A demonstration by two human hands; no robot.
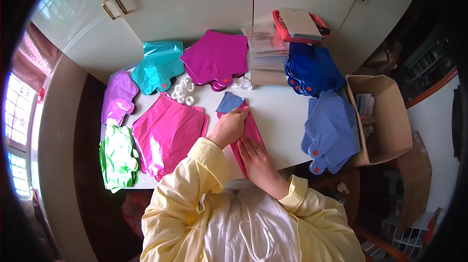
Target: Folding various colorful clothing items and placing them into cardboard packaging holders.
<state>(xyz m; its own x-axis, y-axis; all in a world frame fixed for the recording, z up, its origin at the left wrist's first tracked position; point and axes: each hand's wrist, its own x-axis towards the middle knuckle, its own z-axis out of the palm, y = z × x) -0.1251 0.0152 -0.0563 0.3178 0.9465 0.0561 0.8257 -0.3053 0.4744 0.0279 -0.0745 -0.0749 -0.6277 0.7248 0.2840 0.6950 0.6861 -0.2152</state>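
I see my left hand (229, 126) and right hand (261, 162) both pressed flat and open on a folded pink foil balloon (253, 133) with a blue balloon (229, 102) tucked at its far end, near the table's (280, 116) near edge, just right of a pink stack (168, 133).

**Both hands flat, side by side**

Both arms come up from the lower edge in loose pale-yellow sleeves, elbows bent and pushed outward, forearms angling in toward each other. The left hand (229, 126) reaches farther forward, palm down, fingers held together and pointing up and to the right, wrist bare just past the cuff. The right hand (260, 159) lies nearer the body, also palm down, fingers straight and spread slightly, pointing up and to the left. The two hands sit just beside each other, the left fingertips ahead of the right. Neither hand is curled into a fist.
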